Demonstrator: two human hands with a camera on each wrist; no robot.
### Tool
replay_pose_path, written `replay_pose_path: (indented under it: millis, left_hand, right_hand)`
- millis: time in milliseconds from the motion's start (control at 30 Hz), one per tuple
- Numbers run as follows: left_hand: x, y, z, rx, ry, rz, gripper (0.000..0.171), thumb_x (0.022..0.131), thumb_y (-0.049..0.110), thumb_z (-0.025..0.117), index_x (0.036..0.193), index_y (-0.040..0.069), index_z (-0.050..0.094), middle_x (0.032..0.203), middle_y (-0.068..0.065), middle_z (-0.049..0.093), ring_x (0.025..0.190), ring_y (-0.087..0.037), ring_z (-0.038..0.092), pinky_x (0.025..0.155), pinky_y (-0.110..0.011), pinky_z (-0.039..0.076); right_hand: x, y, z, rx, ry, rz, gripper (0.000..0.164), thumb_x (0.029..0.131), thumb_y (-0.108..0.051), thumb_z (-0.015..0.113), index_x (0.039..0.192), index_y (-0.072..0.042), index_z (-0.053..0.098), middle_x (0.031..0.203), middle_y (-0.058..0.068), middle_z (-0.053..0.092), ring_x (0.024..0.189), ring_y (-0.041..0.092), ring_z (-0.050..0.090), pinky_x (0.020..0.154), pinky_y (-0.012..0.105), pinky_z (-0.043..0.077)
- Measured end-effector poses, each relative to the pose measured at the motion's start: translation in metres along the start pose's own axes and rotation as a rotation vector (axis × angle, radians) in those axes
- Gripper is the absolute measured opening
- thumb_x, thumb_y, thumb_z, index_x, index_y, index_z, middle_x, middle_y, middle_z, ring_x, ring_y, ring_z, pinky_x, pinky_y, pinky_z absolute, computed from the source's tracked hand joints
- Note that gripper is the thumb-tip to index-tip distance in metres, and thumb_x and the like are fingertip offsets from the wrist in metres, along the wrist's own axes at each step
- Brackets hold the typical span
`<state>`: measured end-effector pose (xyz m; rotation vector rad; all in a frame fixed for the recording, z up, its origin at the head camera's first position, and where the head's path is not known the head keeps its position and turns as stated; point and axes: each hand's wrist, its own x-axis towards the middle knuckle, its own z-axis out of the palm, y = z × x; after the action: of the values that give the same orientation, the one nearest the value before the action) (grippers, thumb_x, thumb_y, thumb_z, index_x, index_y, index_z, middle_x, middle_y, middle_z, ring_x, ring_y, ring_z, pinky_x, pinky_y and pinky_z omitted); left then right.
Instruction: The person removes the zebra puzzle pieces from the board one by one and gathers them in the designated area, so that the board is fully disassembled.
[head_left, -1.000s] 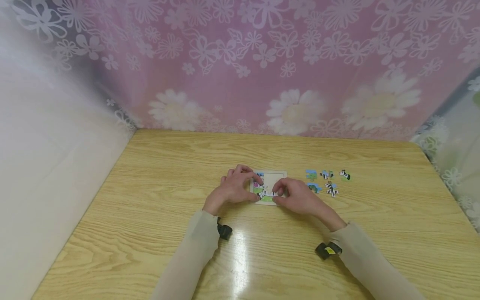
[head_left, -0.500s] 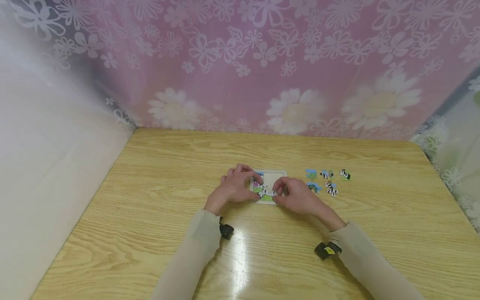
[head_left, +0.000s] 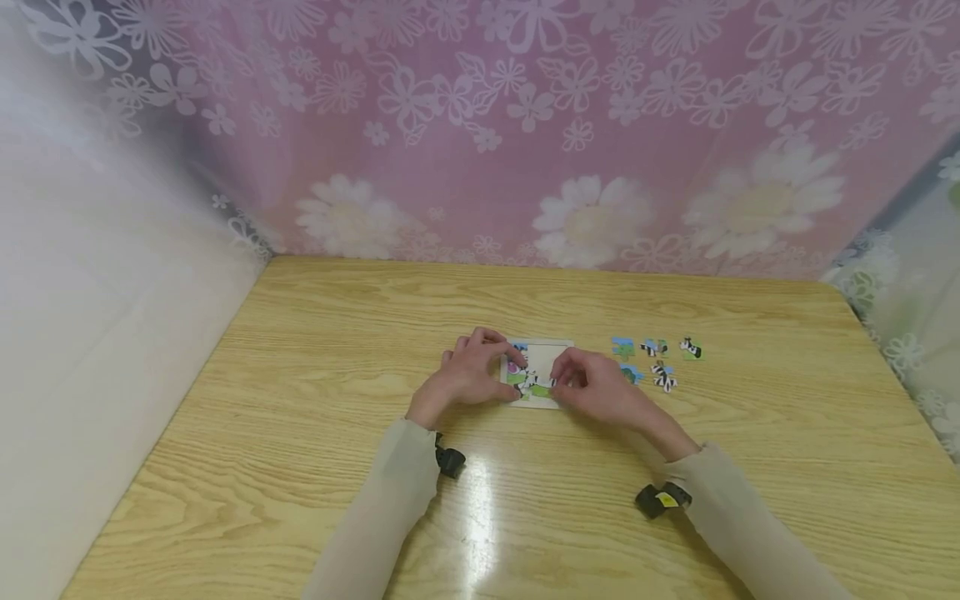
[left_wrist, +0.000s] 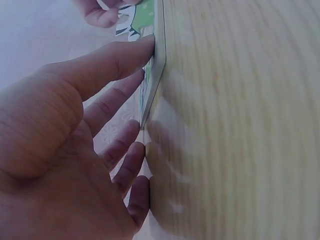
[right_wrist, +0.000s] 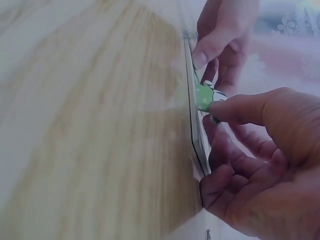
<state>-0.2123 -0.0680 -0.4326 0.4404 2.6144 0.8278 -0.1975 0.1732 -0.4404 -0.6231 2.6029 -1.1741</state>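
A small jigsaw tray (head_left: 551, 342) with a pale rim lies on the table, joined pieces of a cartoon picture along its left side. My left hand (head_left: 468, 371) rests on the tray's left side, thumb on the near edge and index finger on the pieces; the other fingers spread onto the table in the left wrist view. My right hand (head_left: 600, 387) pinches a green-and-white zebra-striped puzzle piece (right_wrist: 203, 95) between thumb and fingers. That piece stands tilted over the lower part of the tray. The right fingers hide part of the tray's right side.
Several loose puzzle pieces (head_left: 663, 377) lie right of the tray, one partly behind my right hand. The wooden table (head_left: 360, 333) meets a pink flowered curtain (head_left: 480, 167) at the back. White cloth (head_left: 112, 292) hangs at the left.
My right hand has shifted slightly right, with the pinched puzzle piece now tilted in its fingers. The left hand stays in place on the tray.
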Motion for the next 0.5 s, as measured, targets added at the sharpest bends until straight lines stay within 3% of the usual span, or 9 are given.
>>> replay_pose_path:
  millis: [167, 367, 500]
  left_hand:
    - [0.0, 0.0, 0.0, -0.002, -0.005, 0.005, 0.034, 0.089, 0.036, 0.08, 0.121, 0.035, 0.068, 0.157, 0.0, 0.036, 0.142, -0.034, 0.032, 0.112, -0.059, 0.025]
    - [-0.001, -0.001, 0.001, -0.019, -0.001, 0.011, 0.033, 0.089, 0.035, 0.08, 0.119, 0.034, 0.068, 0.157, 0.0, 0.036, 0.141, -0.034, 0.032, 0.112, -0.06, 0.024]
    - [-0.001, -0.002, 0.0, -0.026, -0.001, 0.019, 0.032, 0.089, 0.035, 0.08, 0.119, 0.035, 0.068, 0.156, 0.0, 0.036, 0.141, -0.035, 0.032, 0.112, -0.06, 0.024]
  right_hand:
    - [-0.006, 0.007, -0.007, 0.082, 0.026, 0.033, 0.01, 0.094, -0.01, 0.071, 0.103, -0.008, 0.067, 0.091, 0.007, 0.071, 0.078, 0.014, 0.061, 0.068, 0.025, 0.049]
    - [-0.016, 0.014, -0.022, 0.084, 0.069, 0.06, 0.014, 0.096, -0.015, 0.071, 0.108, -0.009, 0.069, 0.097, 0.007, 0.073, 0.083, 0.016, 0.064, 0.07, 0.025, 0.051]
    - [-0.022, 0.019, -0.035, 0.093, 0.103, 0.057, 0.015, 0.097, -0.017, 0.072, 0.109, -0.009, 0.071, 0.098, 0.009, 0.074, 0.081, 0.017, 0.066, 0.064, 0.026, 0.052]
